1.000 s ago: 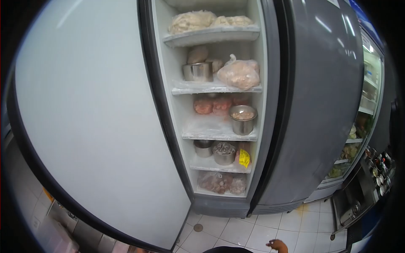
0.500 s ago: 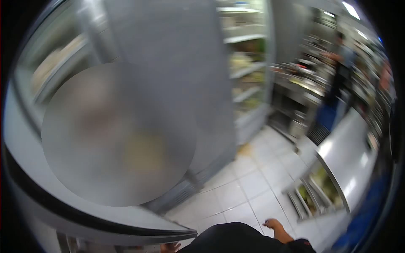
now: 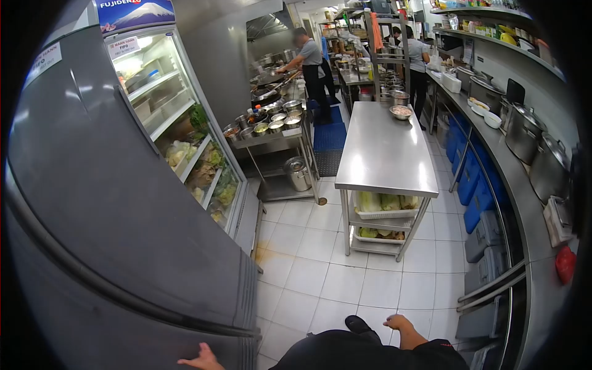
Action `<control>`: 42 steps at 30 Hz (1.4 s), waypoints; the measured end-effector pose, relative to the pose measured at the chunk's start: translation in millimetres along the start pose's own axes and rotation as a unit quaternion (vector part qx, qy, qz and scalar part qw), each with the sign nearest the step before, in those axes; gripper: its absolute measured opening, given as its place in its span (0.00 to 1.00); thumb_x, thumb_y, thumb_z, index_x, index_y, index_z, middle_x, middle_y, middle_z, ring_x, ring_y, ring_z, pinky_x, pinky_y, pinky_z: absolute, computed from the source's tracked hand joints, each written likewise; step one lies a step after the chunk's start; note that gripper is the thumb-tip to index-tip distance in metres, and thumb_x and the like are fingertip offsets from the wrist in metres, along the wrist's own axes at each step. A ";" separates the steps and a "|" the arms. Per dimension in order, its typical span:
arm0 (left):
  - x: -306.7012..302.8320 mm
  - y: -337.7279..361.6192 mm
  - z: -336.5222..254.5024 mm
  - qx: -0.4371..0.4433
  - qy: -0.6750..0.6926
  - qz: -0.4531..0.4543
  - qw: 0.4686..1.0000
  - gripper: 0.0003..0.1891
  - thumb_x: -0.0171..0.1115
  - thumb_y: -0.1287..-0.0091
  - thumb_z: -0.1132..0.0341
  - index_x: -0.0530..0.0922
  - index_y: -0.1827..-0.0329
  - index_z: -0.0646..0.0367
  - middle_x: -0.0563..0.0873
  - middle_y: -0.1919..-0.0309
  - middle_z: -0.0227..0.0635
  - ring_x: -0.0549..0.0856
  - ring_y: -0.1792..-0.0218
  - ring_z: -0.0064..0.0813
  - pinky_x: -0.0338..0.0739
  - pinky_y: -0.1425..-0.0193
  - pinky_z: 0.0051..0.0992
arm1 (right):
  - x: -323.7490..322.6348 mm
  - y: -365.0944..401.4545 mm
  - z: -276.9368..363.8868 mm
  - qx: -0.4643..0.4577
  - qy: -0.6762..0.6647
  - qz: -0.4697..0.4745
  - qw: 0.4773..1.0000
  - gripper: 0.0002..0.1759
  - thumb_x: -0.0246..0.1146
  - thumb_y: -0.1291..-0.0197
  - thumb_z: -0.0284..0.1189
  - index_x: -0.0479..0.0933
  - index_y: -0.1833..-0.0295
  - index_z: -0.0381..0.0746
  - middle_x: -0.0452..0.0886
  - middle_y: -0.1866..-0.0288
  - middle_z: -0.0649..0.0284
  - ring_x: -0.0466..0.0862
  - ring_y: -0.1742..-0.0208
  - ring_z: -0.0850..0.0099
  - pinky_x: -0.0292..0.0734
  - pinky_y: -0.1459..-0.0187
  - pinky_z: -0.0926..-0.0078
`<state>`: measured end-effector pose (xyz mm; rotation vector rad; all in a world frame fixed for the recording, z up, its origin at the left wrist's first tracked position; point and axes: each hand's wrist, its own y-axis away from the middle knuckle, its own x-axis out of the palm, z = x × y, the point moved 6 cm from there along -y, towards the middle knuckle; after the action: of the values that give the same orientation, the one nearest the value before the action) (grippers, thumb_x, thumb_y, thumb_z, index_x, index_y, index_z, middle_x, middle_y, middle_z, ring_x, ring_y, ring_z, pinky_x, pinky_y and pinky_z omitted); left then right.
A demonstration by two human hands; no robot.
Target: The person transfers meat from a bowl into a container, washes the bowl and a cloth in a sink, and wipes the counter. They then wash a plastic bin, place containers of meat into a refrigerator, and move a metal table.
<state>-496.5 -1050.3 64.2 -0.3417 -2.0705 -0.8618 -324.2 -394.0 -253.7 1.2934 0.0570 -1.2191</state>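
Note:
My left hand (image 3: 202,357) is at the lower left, its fingers apart, over the lower part of a large grey refrigerator door (image 3: 142,234). Nothing shows in it, and whether it touches the door is unclear. My right hand (image 3: 394,322) hangs at my right side above the white tiled floor (image 3: 333,283), with its fingers curled; anything inside them is too small to make out. Beyond the grey door stands a glass-front fridge (image 3: 185,129) with vegetables and containers on its shelves.
A steel table (image 3: 388,148) with trays of vegetables (image 3: 382,202) below stands ahead. A wheeled counter (image 3: 271,137) holds pots. A person (image 3: 311,61) cooks at the back left; another (image 3: 416,58) stands back right. A long counter (image 3: 493,148) with pots runs along the right.
The view has swung right and is sharper. The fridge interior and open door edge seen at left before have given way to a shut grey door. My left hand shows more fully.

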 end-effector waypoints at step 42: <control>-133.5 313.4 529.4 -0.275 -0.828 0.472 0.126 0.43 0.66 0.39 0.42 0.63 0.25 0.55 0.78 0.39 0.49 0.81 0.44 0.46 0.79 0.43 0.48 | -84.5 129.1 -300.4 0.072 -0.292 -0.111 0.947 0.27 0.53 0.33 0.44 0.72 0.39 0.33 0.79 0.49 0.40 0.78 0.45 0.48 0.71 0.43 0.53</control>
<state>-574.2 -451.5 -114.0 1.9496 0.7118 -0.1018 -99.2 -144.3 -220.1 1.0177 -0.3282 -1.7893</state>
